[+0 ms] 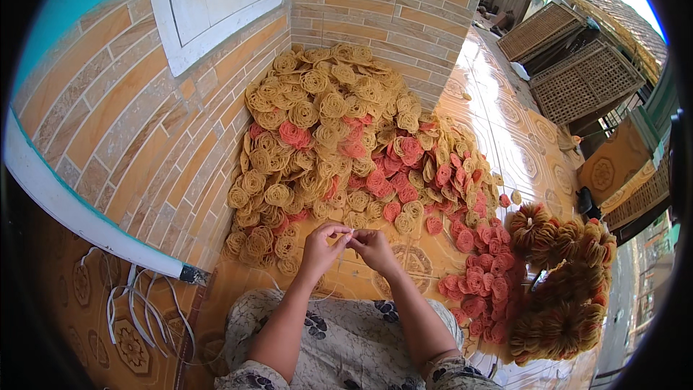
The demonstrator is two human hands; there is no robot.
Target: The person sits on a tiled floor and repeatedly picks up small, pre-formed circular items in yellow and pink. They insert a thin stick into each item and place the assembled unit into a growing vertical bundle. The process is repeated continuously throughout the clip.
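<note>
My left hand (323, 249) and my right hand (375, 249) meet fingertip to fingertip above my lap. Both are pinched closed on a small white bit at the fingertips, seemingly the end of a thin white strip; most of it is hidden by the fingers. A pale strand (276, 283) curves beside my left wrist. Just beyond the hands rises a big heap of round, lacy, yellowish discs (317, 106), with pink ones (377, 182) mixed in. To the right lies a pile of pink lacy discs (485, 274).
Bundles of discs strung close together (563, 310) lie at the right. Loose white strips (137, 310) hang over the tiled floor at the left. A tiled wall (130, 115) runs along the left. Woven racks (588, 81) stand outside, near a chicken (568, 140).
</note>
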